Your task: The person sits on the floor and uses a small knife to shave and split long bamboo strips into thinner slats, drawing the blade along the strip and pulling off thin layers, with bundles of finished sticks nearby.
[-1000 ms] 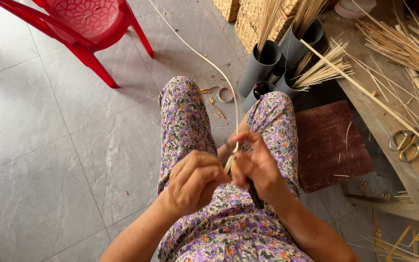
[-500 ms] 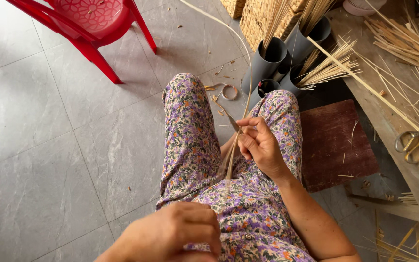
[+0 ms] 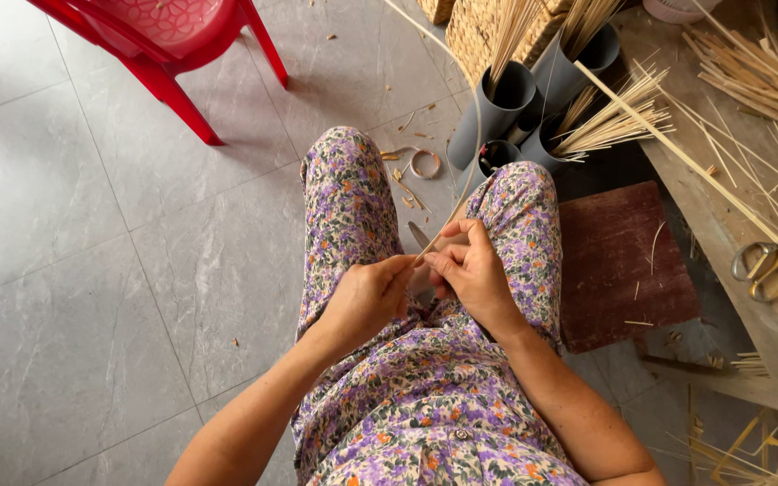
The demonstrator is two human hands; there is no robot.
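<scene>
1. Grey tubes (image 3: 506, 103) hold bundled sticks.
2. Left hand (image 3: 366, 297) and right hand (image 3: 470, 270), fingers closed, pinch a thin strip (image 3: 461, 193) over the lap.
3. Scissors (image 3: 761, 268) lie on bench (image 3: 722, 225); red chair (image 3: 173, 36) behind.

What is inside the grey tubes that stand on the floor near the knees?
Thin pale sticks rise from the grey tubes. One small tube shows only a dark opening. The tube bottoms are hidden.

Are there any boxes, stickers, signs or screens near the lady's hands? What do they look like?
None: no packages, labels, signs or screens in view.
Closest to containers: grey tubes, round and open-topped, on the floor beyond the knees, holding pale sticks.
Woven basket, tan, at the top edge behind the tubes.
</scene>
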